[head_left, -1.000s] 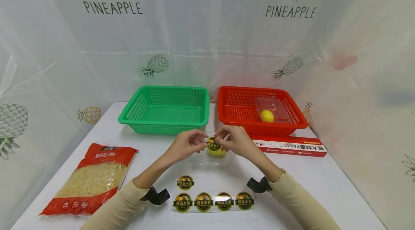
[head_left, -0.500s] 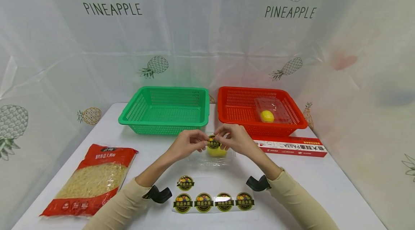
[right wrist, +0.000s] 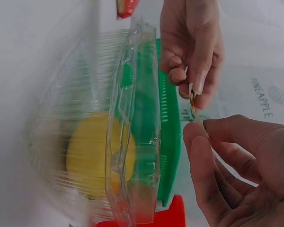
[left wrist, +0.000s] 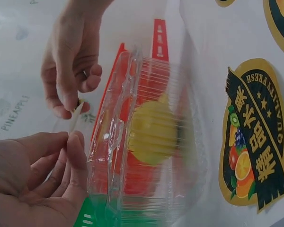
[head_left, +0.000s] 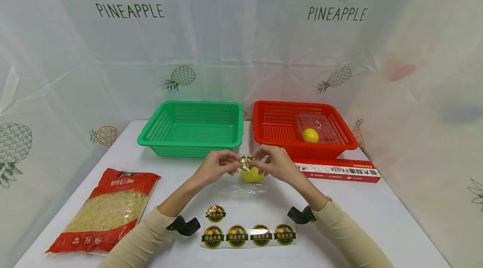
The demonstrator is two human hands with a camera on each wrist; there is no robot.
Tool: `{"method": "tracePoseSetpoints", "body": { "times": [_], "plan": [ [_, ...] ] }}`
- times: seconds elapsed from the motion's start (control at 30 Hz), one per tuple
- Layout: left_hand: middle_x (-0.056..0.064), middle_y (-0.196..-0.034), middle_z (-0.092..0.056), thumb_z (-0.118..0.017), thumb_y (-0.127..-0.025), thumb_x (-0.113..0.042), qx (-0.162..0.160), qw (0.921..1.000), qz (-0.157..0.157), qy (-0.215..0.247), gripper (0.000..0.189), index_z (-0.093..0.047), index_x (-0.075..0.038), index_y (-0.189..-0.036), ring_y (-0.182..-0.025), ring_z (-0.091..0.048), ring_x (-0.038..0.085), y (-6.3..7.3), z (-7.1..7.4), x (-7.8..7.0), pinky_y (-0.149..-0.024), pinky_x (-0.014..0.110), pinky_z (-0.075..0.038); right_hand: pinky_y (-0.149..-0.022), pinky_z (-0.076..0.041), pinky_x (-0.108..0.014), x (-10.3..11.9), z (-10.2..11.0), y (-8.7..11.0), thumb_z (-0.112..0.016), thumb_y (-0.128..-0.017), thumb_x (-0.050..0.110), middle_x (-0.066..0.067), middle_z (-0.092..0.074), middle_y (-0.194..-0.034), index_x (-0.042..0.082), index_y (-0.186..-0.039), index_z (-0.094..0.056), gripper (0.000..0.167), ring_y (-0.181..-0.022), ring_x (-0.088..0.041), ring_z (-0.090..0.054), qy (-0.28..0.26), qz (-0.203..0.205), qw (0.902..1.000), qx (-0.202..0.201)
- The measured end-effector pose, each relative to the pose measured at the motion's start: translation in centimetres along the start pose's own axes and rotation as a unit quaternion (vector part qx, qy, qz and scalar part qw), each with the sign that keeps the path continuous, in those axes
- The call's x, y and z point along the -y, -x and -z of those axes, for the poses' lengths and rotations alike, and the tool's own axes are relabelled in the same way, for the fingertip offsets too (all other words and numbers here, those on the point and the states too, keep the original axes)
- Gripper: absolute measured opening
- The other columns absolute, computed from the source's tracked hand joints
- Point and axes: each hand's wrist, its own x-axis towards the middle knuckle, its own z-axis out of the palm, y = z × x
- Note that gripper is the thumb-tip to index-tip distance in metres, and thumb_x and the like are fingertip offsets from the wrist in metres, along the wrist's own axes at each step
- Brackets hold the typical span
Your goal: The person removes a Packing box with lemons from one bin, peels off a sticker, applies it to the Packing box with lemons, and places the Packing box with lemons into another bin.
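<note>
Got all three feeds up, and I've got a two-handed pinch on screen. The left hand (head_left: 218, 168) has thumb and forefinger closed on one edge of a round sticker (head_left: 246, 163), and the right hand (head_left: 277, 162) nips the opposite edge the same way. The gap between fingertips is basically just the sticker's thickness, with the other fingers loosely curled under.

Pose-wise, both forearms angle inward from the bottom corners of the head view, beige sleeves (head_left: 141, 234) stopping short of the wrists, hands facing each other. The sticker hangs just above the clear container (left wrist: 146, 198), not touching it as far as I can see. It's glossy black and gold face-on, and a thin pale sliver edge-on from my wrist cams.

Container is thin, shiny, ribbed plastic with a smooth yellow fruit (left wrist: 152, 132) inside. Nearer the person, a white backing sheet (head_left: 260, 214) lies flat, carrying five more round stickers. Behind the container I've got two perforated plastic baskets, a green basket (head_left: 188, 150) and a red basket (head_left: 302, 149).
</note>
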Motion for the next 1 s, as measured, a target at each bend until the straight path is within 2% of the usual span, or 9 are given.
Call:
{"method": "tracePoseSetpoints", "body": {
  "times": [0.23, 0.3, 0.4, 0.5, 0.57, 0.67, 0.73, 0.83, 1.0],
  "plan": [
    [0.030, -0.102, -0.069, -0.066, -0.093, -0.009, 0.006, 0.9999, 0.013, 0.002, 0.024, -0.067, 0.001, -0.115, -0.089, -0.067, 0.049, 0.1, 0.1, 0.0, -0.079, 0.056, -0.055, -0.055, -0.059, -0.032, -0.5, -0.2, 0.0, -0.073, -0.089, 0.015, -0.010, -0.073, -0.087, 0.006, -0.099, -0.073, 0.014, -0.062, -0.025, -0.071, -0.002, -0.008, 0.9999, 0.011],
    [0.030, -0.101, -0.069, -0.065, -0.094, -0.010, 0.005, 0.9998, 0.016, -0.010, 0.024, -0.067, 0.000, -0.116, -0.087, -0.068, 0.047, 0.1, 0.1, 0.0, -0.077, 0.055, -0.056, -0.055, -0.059, -0.032, -0.6, -0.2, 0.0, -0.073, -0.089, 0.014, -0.011, -0.073, -0.088, 0.006, -0.099, -0.074, 0.014, -0.062, -0.024, -0.071, -0.002, -0.008, 0.9999, 0.012],
    [0.026, -0.098, -0.071, -0.067, -0.093, -0.015, -0.001, 0.9986, 0.016, -0.051, 0.024, -0.069, -0.004, -0.115, -0.081, -0.067, 0.043, 0.1, 0.1, 0.0, -0.065, 0.042, -0.059, -0.055, -0.059, -0.032, -0.6, -0.2, 0.0, -0.072, -0.089, 0.013, -0.011, -0.073, -0.088, 0.005, -0.099, -0.074, 0.013, -0.062, -0.024, -0.071, 0.000, -0.008, 0.9999, 0.013],
    [0.019, -0.094, -0.074, -0.068, -0.093, -0.020, -0.009, 0.9945, 0.009, -0.104, 0.024, -0.072, -0.008, -0.113, -0.074, -0.066, 0.037, 0.1, 0.0, -0.1, -0.056, 0.028, -0.053, -0.057, -0.060, -0.033, -0.7, -0.3, 0.0, -0.072, -0.089, 0.012, -0.012, -0.073, -0.089, 0.005, -0.099, -0.075, 0.013, -0.063, -0.023, -0.072, 0.002, -0.012, 0.9998, 0.014],
    [0.013, -0.092, -0.074, -0.069, -0.093, -0.022, -0.014, 0.9900, -0.002, -0.140, 0.024, -0.073, -0.009, -0.112, -0.070, -0.065, 0.027, 0.1, 0.0, -0.3, -0.054, 0.022, -0.049, -0.058, -0.060, -0.035, -0.7, -0.4, 0.0, -0.072, -0.089, 0.012, -0.012, -0.074, -0.089, 0.005, -0.099, -0.075, 0.013, -0.063, -0.023, -0.072, 0.001, -0.016, 0.9997, 0.017],
    [0.006, -0.092, -0.074, -0.069, -0.092, -0.023, -0.022, 0.9836, -0.012, -0.179, 0.023, -0.074, -0.010, -0.111, -0.066, -0.059, 0.013, 0.1, -0.1, -0.6, -0.052, 0.021, -0.045, -0.060, -0.060, -0.040, -0.8, -0.5, 0.0, -0.072, -0.089, 0.012, -0.013, -0.074, -0.090, 0.005, -0.100, -0.075, 0.013, -0.064, -0.022, -0.072, -0.006, -0.023, 0.9995, 0.021],
    [0.005, -0.092, -0.074, -0.069, -0.092, -0.023, -0.026, 0.9797, -0.017, -0.198, 0.024, -0.074, -0.009, -0.111, -0.064, -0.055, 0.009, 0.0, -0.2, -0.7, -0.051, 0.020, -0.042, -0.061, -0.060, -0.043, -0.9, -0.6, -0.1, -0.072, -0.089, 0.012, -0.013, -0.074, -0.090, 0.005, -0.100, -0.075, 0.013, -0.063, -0.020, -0.071, -0.009, -0.025, 0.9994, 0.022],
    [0.004, -0.090, -0.075, -0.069, -0.092, -0.021, -0.030, 0.9756, -0.019, -0.217, 0.023, -0.075, -0.009, -0.110, -0.062, -0.051, 0.009, -0.1, -0.2, -0.7, -0.048, 0.020, -0.039, -0.061, -0.060, -0.043, -1.2, -0.6, -0.1, -0.072, -0.088, 0.012, -0.013, -0.074, -0.090, 0.005, -0.100, -0.075, 0.013, -0.062, -0.016, -0.071, -0.012, -0.025, 0.9994, 0.023],
    [0.003, -0.089, -0.075, -0.070, -0.091, -0.020, -0.032, 0.9735, -0.018, -0.226, 0.021, -0.076, -0.010, -0.108, -0.061, -0.053, 0.008, -0.2, -0.3, -0.3, -0.047, 0.019, -0.039, -0.061, -0.060, -0.045, -1.7, -0.7, -0.3, -0.072, -0.089, 0.012, -0.013, -0.074, -0.089, 0.005, -0.099, -0.075, 0.013, -0.060, -0.014, -0.070, -0.016, -0.025, 0.9992, 0.026]
  ]
}}
